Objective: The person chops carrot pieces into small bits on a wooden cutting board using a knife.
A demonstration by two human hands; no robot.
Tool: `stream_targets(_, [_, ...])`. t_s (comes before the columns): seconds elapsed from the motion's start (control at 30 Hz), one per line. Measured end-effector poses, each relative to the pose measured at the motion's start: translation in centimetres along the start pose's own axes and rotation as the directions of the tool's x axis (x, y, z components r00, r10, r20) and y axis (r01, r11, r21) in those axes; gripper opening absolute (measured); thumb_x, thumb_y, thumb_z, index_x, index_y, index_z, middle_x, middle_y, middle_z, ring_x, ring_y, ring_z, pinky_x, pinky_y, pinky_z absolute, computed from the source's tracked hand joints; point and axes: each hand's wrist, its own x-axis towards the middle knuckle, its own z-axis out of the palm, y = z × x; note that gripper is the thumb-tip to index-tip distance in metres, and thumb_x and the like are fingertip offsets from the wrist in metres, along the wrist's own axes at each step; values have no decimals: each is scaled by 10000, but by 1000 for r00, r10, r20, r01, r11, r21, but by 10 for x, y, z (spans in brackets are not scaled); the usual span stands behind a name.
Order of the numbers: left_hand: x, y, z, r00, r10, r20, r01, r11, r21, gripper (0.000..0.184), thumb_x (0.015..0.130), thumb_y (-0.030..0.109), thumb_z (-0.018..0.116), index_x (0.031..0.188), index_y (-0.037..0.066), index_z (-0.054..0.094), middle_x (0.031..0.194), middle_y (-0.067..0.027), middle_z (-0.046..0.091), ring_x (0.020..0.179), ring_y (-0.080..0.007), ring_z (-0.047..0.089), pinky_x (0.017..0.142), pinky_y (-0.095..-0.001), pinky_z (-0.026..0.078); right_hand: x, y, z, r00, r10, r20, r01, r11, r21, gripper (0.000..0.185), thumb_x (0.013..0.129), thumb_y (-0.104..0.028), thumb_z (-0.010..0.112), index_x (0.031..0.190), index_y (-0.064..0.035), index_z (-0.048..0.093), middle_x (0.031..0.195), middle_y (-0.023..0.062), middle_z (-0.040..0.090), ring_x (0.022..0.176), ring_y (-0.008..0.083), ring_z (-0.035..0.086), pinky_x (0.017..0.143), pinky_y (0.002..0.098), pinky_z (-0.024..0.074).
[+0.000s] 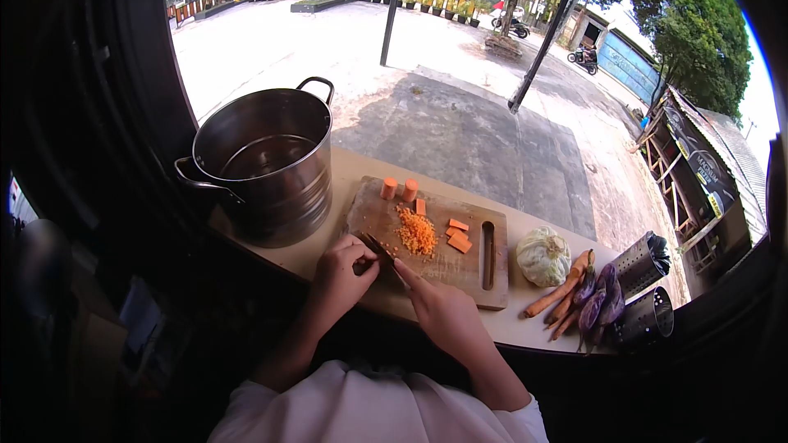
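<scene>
My right hand (443, 309) is wrapped round a knife (377, 245), its dark blade pointing up and left over the near edge of the wooden cutting board (380, 285). Close to the blade's tip is my left hand (345, 268), fingers curled together; whatever they pinch, if anything, is hidden. A heap of finely diced carrot (417, 231) lies on the board just beyond the knife. Flat carrot slices (460, 241) are to its right, and another carrot piece (420, 207) is behind it. Two carrot chunks (388, 189) stand upright at the board's far edge.
A large steel pot (300, 201) with two handles stands left of the board. To the right are a cabbage (543, 256), whole carrots (560, 294), purple eggplants (603, 299) and two perforated metal cylinders (648, 320). Beyond the narrow counter (410, 166) is paved ground outside.
</scene>
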Motion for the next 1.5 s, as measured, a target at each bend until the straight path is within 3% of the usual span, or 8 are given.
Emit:
stream_targets(0.1, [1,3,-3,1000,15,6,-15,1000,16,107,838,-5,777,892,-41,693,898,-113,653,779,-199,695,697,-301,558,-2,9,7,995,-24,-98,31,997,72,530,1028,-174,569,1547,-238,481,894,229,693,826,409,686,733,491,526])
stream_targets(0.43, [-1,-5,0,1000,-7,-2,7,1000,-20,83,831,-32,755,878,-29,686,894,-123,658,772,-244,702,692,-331,559,-22,2,-2,1000,-8,-29,10,997,81,541,1031,-180,571,1559,-222,461,885,224,691,816,406,680,742,490,523])
stream_targets(0.53, [-1,0,-4,1000,-5,20,4,999,34,101,853,-28,769,898,-54,683,919,-111,653,792,-188,692,709,-290,561,-22,2,0,1000,-16,-27,17,998,59,543,1032,-174,565,1563,-204,452,886,219,692,814,399,683,738,490,525])
stream_targets(0.9, [0,-6,-3,999,37,19,-37,999,-10,95,837,-54,747,909,-48,685,921,-112,651,811,-206,694,726,-302,565,-8,-2,5,1000,-24,4,24,1000,14,557,1027,-158,560,1569,-193,434,893,216,695,810,401,682,742,499,524])
stream_targets(1.2, [0,-1,-6,999,38,33,-39,998,40,106,845,-22,767,894,-44,675,929,-118,642,790,-194,685,716,-299,563,-7,1,0,997,27,-67,-15,985,175,512,1021,-178,589,1525,-207,507,932,253,695,874,440,675,776,485,520])
stream_targets(1.5, [-1,-4,-6,998,52,18,-52,999,3,120,838,-35,766,903,-42,665,957,-105,611,814,-196,687,723,-297,569,-17,-3,-3,1000,7,-25,-4,992,126,533,1022,-178,588,1543,-223,485,854,239,681,794,425,677,727,496,515])
